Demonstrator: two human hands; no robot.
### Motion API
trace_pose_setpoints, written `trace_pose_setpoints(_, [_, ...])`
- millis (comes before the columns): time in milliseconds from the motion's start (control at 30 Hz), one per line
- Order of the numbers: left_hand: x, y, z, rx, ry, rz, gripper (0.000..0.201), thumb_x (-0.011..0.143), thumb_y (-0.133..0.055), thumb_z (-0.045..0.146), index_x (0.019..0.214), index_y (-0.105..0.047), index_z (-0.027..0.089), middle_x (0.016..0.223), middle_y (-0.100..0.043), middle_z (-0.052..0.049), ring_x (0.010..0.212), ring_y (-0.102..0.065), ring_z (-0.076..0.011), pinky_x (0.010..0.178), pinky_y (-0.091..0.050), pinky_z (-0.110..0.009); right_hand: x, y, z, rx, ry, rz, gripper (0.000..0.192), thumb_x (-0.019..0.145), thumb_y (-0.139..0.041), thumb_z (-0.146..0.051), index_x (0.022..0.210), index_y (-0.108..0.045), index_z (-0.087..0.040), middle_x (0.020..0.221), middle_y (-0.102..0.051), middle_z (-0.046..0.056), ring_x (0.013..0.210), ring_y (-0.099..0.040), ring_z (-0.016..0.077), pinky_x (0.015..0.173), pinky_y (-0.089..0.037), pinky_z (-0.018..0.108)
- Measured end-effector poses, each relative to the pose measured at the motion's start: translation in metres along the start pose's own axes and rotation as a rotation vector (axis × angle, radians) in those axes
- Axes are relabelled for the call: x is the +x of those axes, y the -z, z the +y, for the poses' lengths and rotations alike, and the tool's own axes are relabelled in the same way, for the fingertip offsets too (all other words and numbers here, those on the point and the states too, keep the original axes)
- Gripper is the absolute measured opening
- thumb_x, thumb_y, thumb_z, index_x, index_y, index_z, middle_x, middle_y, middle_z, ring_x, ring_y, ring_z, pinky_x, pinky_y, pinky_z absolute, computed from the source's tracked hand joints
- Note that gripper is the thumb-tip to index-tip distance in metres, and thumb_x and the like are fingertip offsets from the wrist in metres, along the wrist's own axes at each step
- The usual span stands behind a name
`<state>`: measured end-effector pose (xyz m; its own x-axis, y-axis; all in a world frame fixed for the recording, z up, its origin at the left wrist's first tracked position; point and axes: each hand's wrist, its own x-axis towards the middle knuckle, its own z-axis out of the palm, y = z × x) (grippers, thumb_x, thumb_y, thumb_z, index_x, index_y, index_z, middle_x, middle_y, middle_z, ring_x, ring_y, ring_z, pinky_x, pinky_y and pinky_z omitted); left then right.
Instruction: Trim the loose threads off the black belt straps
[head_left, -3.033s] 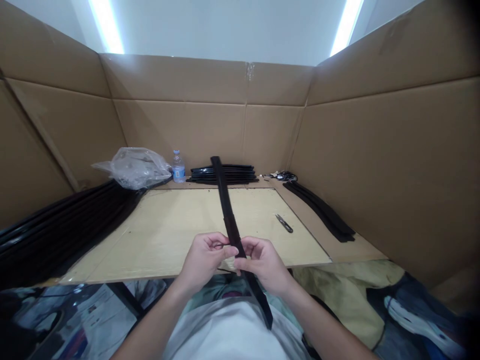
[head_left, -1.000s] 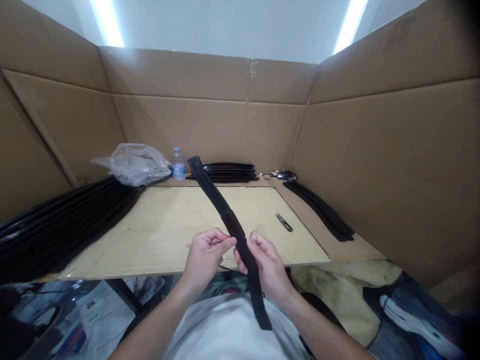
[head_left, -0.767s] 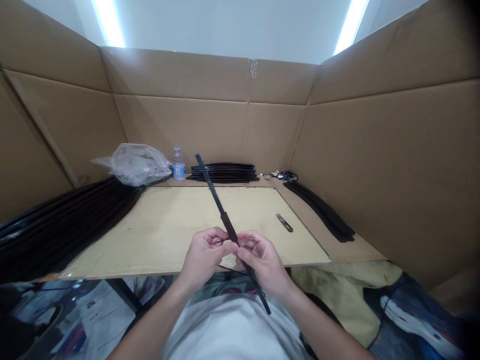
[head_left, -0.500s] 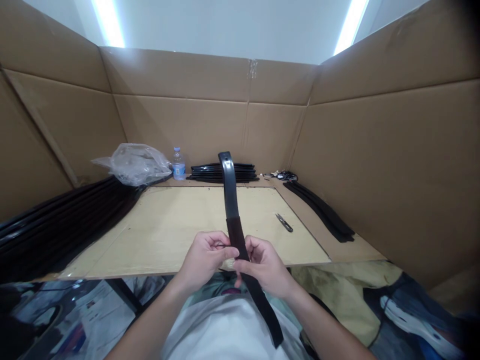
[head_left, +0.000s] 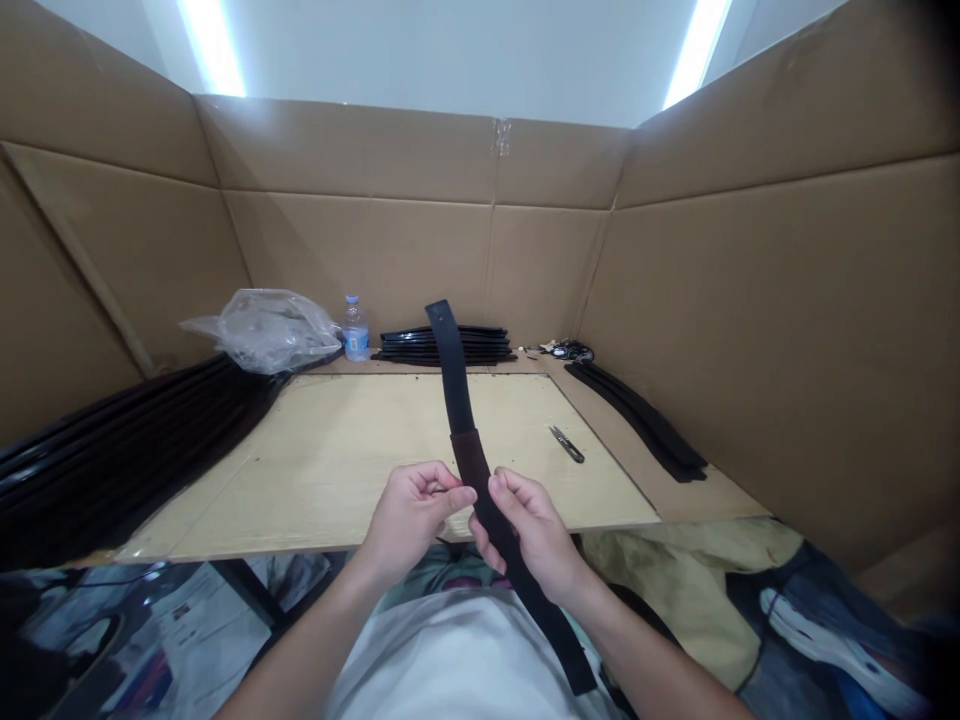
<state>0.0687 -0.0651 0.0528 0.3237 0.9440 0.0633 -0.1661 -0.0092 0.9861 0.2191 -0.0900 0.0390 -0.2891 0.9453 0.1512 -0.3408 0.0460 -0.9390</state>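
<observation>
A long black strap (head_left: 452, 372) runs from above the board down toward my lap, tilted and slightly curved. Its far end has a small hole; a dark, matte fabric-like covering (head_left: 470, 455) begins partway along it. At the strap's left edge my left hand (head_left: 415, 510) is closed in a pinch, with a thin dark strand (head_left: 441, 489) between thumb and fingers. My right hand (head_left: 529, 525) grips the right edge, thumb on top and fingers curled beneath. Small thread snips (head_left: 567, 444) lie on the pale board (head_left: 360, 440), to the right of the strap.
More black strips (head_left: 135, 430) are heaped at the left under a clear plastic bag (head_left: 277, 330). Behind the board stand a water bottle (head_left: 355, 330) and a strip stack (head_left: 487, 345). Further strips (head_left: 637, 420) and small tangled bits (head_left: 568, 350) lie right. Cardboard walls (head_left: 360, 240) surround the table.
The strap has rolled so its flat matte face shows instead of its glossy edge, and its near end has swung right. My right thumb has moved up along its edge.
</observation>
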Motion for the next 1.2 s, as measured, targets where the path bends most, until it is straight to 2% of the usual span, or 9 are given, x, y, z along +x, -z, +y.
trace_pose_setpoints(167, [0.004,0.003,-0.003,-0.003,-0.044,0.080,0.034,0.071,-0.070,0.037,0.061,-0.047,0.014,0.047,-0.051,0.004,0.038,-0.027,-0.0017,0.037,-0.016,-0.015,0.004,0.001,0.001,0.037,0.094,-0.033,0.027,0.088,-0.055,-0.039,0.075,-0.046,-0.017,0.071,-0.063,0.002,0.053,-0.054,0.0074,0.049,-0.041,0.019])
trace_pose_setpoints(267, [0.006,0.003,-0.003,-0.008,-0.053,0.101,0.029,0.067,-0.075,0.033,0.065,-0.053,0.013,0.050,-0.051,0.005,0.039,-0.027,-0.0012,0.037,-0.017,-0.015,0.008,0.005,0.005,0.041,0.097,-0.013,0.022,0.082,-0.065,-0.033,0.089,-0.054,-0.016,0.076,-0.062,0.001,0.054,-0.053,0.0067,0.051,-0.042,0.020])
trace_pose_setpoints(367, [0.004,0.001,0.000,-0.010,-0.037,0.074,0.027,0.061,-0.079,0.027,0.073,-0.061,0.011,0.056,-0.053,0.004,0.041,-0.028,-0.0007,0.037,-0.018,-0.015,0.009,0.007,0.007,-0.002,0.063,0.008,0.033,0.073,-0.074,-0.027,0.100,-0.058,-0.016,0.077,-0.062,0.000,0.051,-0.053,0.0062,0.049,-0.044,0.020])
trace_pose_setpoints(467, [0.002,-0.001,0.001,-0.030,-0.006,0.036,0.026,0.062,-0.078,0.026,0.075,-0.062,0.010,0.055,-0.051,0.005,0.040,-0.026,-0.0001,0.036,-0.016,-0.015,0.008,0.006,0.004,-0.067,0.062,-0.009,0.025,0.071,-0.075,-0.026,0.086,-0.061,-0.013,0.068,-0.061,-0.001,0.047,-0.054,0.0065,0.045,-0.044,0.019])
trace_pose_setpoints(633, [0.004,0.000,-0.003,-0.022,-0.011,0.015,0.029,0.068,-0.073,0.034,0.065,-0.054,0.012,0.046,-0.047,0.005,0.038,-0.027,-0.0017,0.036,-0.016,-0.016,0.005,0.003,0.003,-0.022,0.034,-0.014,0.032,0.072,-0.074,-0.028,0.076,-0.044,-0.019,0.053,-0.060,-0.005,0.039,-0.053,0.0087,0.037,-0.040,0.017])
trace_pose_setpoints(767, [0.007,0.002,-0.006,-0.003,-0.019,0.000,0.030,0.071,-0.071,0.035,0.064,-0.052,0.014,0.048,-0.055,0.002,0.037,-0.028,-0.0027,0.037,-0.016,-0.017,0.007,0.003,0.006,0.049,0.069,0.008,0.030,0.082,-0.064,-0.036,0.075,-0.039,-0.020,0.063,-0.065,0.000,0.040,-0.052,0.0067,0.037,-0.036,0.015])
trace_pose_setpoints(933, [0.007,0.000,-0.008,0.005,-0.033,0.047,0.033,0.067,-0.075,0.034,0.060,-0.048,0.014,0.044,-0.042,0.008,0.038,-0.023,-0.0013,0.037,-0.016,-0.016,0.006,0.003,0.008,0.076,0.008,0.091,0.032,0.087,-0.055,-0.044,0.072,-0.042,-0.018,0.056,-0.059,-0.002,0.036,-0.045,0.0050,0.034,-0.030,0.015])
trace_pose_setpoints(1033, [0.007,-0.002,-0.009,0.027,-0.044,0.055,0.033,0.068,-0.074,0.034,0.059,-0.049,0.014,0.044,-0.042,0.008,0.038,-0.023,-0.0009,0.038,-0.018,-0.016,0.006,0.003,0.008,0.011,-0.007,0.147,0.035,0.085,-0.055,-0.046,0.069,-0.042,-0.018,0.054,-0.056,-0.002,0.034,-0.042,0.0049,0.032,-0.026,0.016])
trace_pose_setpoints(1200, [0.008,0.000,-0.009,0.031,-0.056,0.058,0.032,0.072,-0.071,0.036,0.062,-0.051,0.014,0.049,-0.051,0.004,0.039,-0.028,-0.0018,0.038,-0.018,-0.016,0.008,0.004,0.007,-0.006,0.084,0.105,0.034,0.086,-0.055,-0.044,0.069,-0.044,-0.017,0.062,-0.059,0.000,0.045,-0.048,0.0061,0.041,-0.034,0.017])
